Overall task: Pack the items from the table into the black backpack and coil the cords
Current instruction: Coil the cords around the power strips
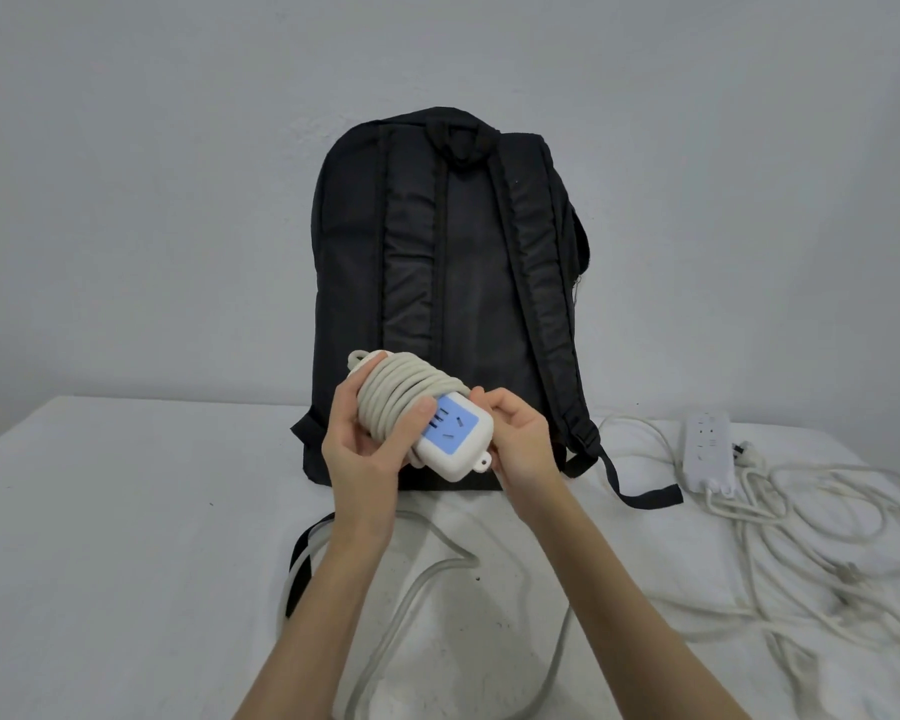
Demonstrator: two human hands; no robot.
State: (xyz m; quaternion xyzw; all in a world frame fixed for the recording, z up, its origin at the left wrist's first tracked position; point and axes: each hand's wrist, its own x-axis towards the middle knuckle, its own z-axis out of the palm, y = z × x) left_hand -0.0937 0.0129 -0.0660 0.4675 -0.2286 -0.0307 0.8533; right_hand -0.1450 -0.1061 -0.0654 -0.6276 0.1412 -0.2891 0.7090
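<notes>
Both hands mid-frame hold blue-faced power strip, cord wound around it. Left hand grips the coils, thumb on top; right hand pinches the strip's end. Black backpack stands upright behind; second strip with loose cord right.

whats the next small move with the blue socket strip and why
Probably bring the right hand round for another wrap of cord onto the blue-faced power strip that the left hand grips. Many turns already sit on it, but loose cord still trails across the table.
</notes>
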